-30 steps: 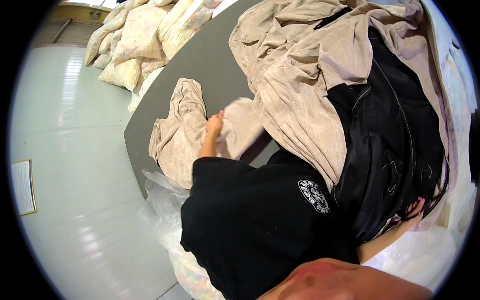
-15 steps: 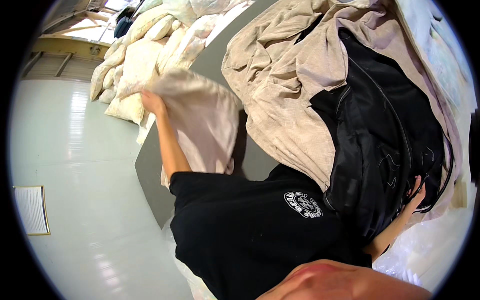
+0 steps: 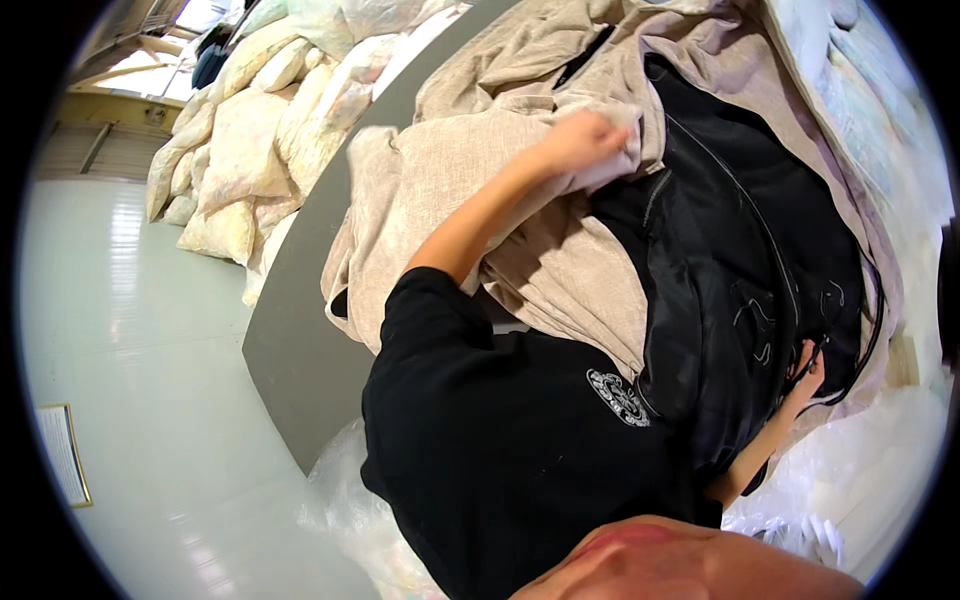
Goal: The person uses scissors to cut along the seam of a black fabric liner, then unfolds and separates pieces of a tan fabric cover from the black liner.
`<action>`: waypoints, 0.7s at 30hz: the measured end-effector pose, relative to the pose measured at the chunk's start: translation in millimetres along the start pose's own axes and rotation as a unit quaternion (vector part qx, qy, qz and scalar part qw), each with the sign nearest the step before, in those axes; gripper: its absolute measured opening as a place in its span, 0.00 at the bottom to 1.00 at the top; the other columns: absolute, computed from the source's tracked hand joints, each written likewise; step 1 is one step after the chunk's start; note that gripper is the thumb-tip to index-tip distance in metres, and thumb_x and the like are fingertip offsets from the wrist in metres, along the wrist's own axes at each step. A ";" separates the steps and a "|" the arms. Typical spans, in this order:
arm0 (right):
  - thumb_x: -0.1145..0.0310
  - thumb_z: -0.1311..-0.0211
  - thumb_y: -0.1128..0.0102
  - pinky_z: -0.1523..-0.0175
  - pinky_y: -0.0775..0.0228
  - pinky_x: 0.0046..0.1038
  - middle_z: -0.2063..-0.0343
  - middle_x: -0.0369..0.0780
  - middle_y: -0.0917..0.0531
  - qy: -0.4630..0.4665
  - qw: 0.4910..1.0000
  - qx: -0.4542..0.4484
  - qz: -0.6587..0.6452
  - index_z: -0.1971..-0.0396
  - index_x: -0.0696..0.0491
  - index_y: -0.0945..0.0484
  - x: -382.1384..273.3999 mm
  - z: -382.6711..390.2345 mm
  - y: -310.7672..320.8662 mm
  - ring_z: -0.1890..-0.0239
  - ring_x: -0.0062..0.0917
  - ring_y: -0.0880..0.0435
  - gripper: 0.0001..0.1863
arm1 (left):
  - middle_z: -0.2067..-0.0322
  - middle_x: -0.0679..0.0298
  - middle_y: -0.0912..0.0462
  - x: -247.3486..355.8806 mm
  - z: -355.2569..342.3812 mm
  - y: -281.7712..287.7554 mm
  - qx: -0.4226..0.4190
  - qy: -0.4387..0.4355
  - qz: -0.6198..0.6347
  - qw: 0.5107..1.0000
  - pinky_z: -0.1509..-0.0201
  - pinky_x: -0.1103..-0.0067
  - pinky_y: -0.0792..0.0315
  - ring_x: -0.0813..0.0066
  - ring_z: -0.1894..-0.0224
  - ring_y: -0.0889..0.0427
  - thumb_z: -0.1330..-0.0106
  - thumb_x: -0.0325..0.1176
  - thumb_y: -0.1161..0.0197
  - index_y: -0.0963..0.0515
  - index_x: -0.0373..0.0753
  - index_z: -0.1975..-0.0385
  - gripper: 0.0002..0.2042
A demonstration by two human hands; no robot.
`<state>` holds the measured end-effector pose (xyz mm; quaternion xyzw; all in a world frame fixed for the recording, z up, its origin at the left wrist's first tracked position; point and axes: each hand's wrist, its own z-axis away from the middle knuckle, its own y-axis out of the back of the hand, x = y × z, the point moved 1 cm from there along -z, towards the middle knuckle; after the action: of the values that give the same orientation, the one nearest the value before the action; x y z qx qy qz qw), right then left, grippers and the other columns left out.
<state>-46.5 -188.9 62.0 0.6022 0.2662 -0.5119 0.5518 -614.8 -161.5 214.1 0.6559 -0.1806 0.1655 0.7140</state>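
The beige cloth [image 3: 470,190], a soft nubby sheet of fabric, lies heaped over the grey table [image 3: 290,350], spreading from the table's near-left part up toward its far end. The left hand [image 3: 585,140] is stretched out over the heap with its fingers curled tight into a fold of that cloth, gripping a bunched edge right where the beige meets the dark stuff beside it. That dark stuff is a black fabric [image 3: 740,270], smooth and a bit shiny with thin seams running across it, draped over the right side of the table and lying on top of part of the beige cloth. Down at the lower right the right hand [image 3: 805,372] rests against the edge of the black fabric; its fingers look bent around the hem, though so little of them shows that I cannot tell how firmly they hold. Beyond the table on the left, a heap of pale pillows [image 3: 260,140] sits on the shiny light floor [image 3: 130,400]. Clear plastic wrapping [image 3: 345,500] bunches up below the table's near corner.
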 end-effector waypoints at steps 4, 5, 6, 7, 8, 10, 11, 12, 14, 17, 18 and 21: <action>0.59 0.32 0.37 0.83 0.55 0.17 0.86 0.24 0.31 -0.013 1.000 -0.002 -0.019 0.66 0.51 0.18 8.2 -2.0 0.8 0.88 0.07 0.40 0.11 | 0.68 0.63 0.17 -36.6 4.6 -27.9 0.104 0.018 0.232 0.967 0.58 0.74 0.25 0.72 0.67 0.20 0.29 0.33 0.45 0.19 0.33 0.73 0.13; 0.59 0.32 0.37 0.83 0.55 0.17 0.87 0.24 0.32 -0.014 1.000 0.001 -0.017 0.66 0.50 0.17 9.1 -3.0 0.5 0.89 0.07 0.41 0.10 | 0.69 0.63 0.18 -57.0 8.8 -8.9 0.156 -0.026 0.214 0.964 0.61 0.74 0.26 0.74 0.69 0.21 0.28 0.31 0.47 0.21 0.34 0.71 0.11; 0.59 0.32 0.37 0.83 0.56 0.17 0.87 0.24 0.32 -0.014 1.000 0.000 -0.013 0.66 0.50 0.17 10.0 -3.6 0.4 0.89 0.07 0.41 0.10 | 0.72 0.60 0.18 -78.6 14.8 5.6 0.230 0.046 0.407 0.883 0.60 0.72 0.26 0.73 0.68 0.21 0.29 0.35 0.45 0.20 0.35 0.71 0.12; 0.58 0.33 0.37 0.83 0.56 0.17 0.88 0.24 0.33 -0.013 1.000 0.001 -0.013 0.66 0.50 0.17 10.9 -4.3 0.0 0.89 0.07 0.41 0.11 | 0.77 0.61 0.21 -108.5 35.1 33.5 0.331 0.059 0.205 0.919 0.66 0.74 0.28 0.75 0.72 0.22 0.29 0.36 0.45 0.22 0.34 0.73 0.13; 0.58 0.33 0.37 0.83 0.56 0.17 0.88 0.24 0.33 -0.017 1.000 0.004 -0.002 0.66 0.50 0.17 11.7 -4.8 0.0 0.89 0.07 0.41 0.11 | 0.80 0.59 0.22 -140.3 51.3 61.1 0.405 0.078 0.075 0.908 0.70 0.72 0.30 0.71 0.77 0.25 0.29 0.37 0.44 0.23 0.33 0.73 0.14; 0.57 0.33 0.36 0.83 0.56 0.17 0.88 0.24 0.34 -0.022 1.000 0.013 0.003 0.66 0.50 0.17 13.1 -5.9 -0.3 0.89 0.08 0.42 0.12 | 0.76 0.54 0.17 -211.4 98.9 94.2 0.396 0.256 -0.165 0.866 0.68 0.62 0.29 0.57 0.75 0.19 0.33 0.52 0.41 0.22 0.34 0.72 0.22; 0.56 0.34 0.36 0.83 0.56 0.17 0.88 0.24 0.34 -0.030 0.999 0.016 -0.011 0.67 0.50 0.17 13.6 -6.1 -0.4 0.89 0.08 0.41 0.12 | 0.67 0.48 0.15 -249.6 122.5 96.6 0.321 0.380 -0.191 0.847 0.61 0.61 0.25 0.51 0.64 0.15 0.37 0.64 0.43 0.19 0.33 0.63 0.32; 0.55 0.34 0.36 0.83 0.56 0.17 0.88 0.25 0.34 -0.029 0.999 0.016 -0.011 0.67 0.50 0.17 13.6 -6.7 -0.6 0.89 0.08 0.42 0.13 | 0.62 0.46 0.15 -283.9 148.8 79.1 0.238 0.473 -0.162 0.833 0.56 0.61 0.25 0.50 0.59 0.15 0.38 0.67 0.46 0.20 0.32 0.57 0.36; 0.55 0.34 0.36 0.83 0.56 0.17 0.87 0.25 0.34 -0.021 1.000 0.017 0.005 0.67 0.50 0.17 12.5 -7.1 -0.5 0.88 0.08 0.42 0.13 | 0.50 0.43 0.19 -349.7 186.3 32.6 0.081 0.605 0.113 0.784 0.48 0.63 0.25 0.52 0.52 0.16 0.38 0.66 0.45 0.27 0.27 0.41 0.42; 0.56 0.34 0.35 0.82 0.55 0.17 0.87 0.24 0.33 -0.029 1.000 0.008 -0.005 0.66 0.50 0.17 10.9 -6.0 -0.5 0.88 0.08 0.41 0.12 | 0.60 0.49 0.14 -410.3 207.9 -69.4 0.184 0.430 0.126 0.875 0.54 0.67 0.24 0.59 0.60 0.14 0.38 0.54 0.40 0.19 0.28 0.55 0.29; 0.56 0.34 0.35 0.82 0.55 0.17 0.86 0.24 0.33 -0.042 0.999 0.012 -0.002 0.66 0.50 0.17 10.5 -5.5 -0.1 0.88 0.08 0.41 0.12 | 0.63 0.50 0.13 -425.8 211.8 -88.0 0.189 0.408 0.142 0.882 0.56 0.67 0.24 0.60 0.62 0.14 0.38 0.53 0.40 0.18 0.28 0.59 0.27; 0.57 0.33 0.36 0.82 0.56 0.16 0.87 0.23 0.33 -0.026 0.999 0.001 -0.022 0.66 0.50 0.18 10.1 -3.9 -0.2 0.88 0.07 0.42 0.11 | 0.68 0.54 0.12 -459.3 209.6 -82.0 0.255 0.356 0.169 0.883 0.60 0.68 0.25 0.64 0.65 0.14 0.35 0.46 0.41 0.16 0.29 0.66 0.21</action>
<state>-42.1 -187.7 52.2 0.5832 0.2643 -0.5393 0.5469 -988.7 -377.1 -60.4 0.6714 0.0259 0.5467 0.4997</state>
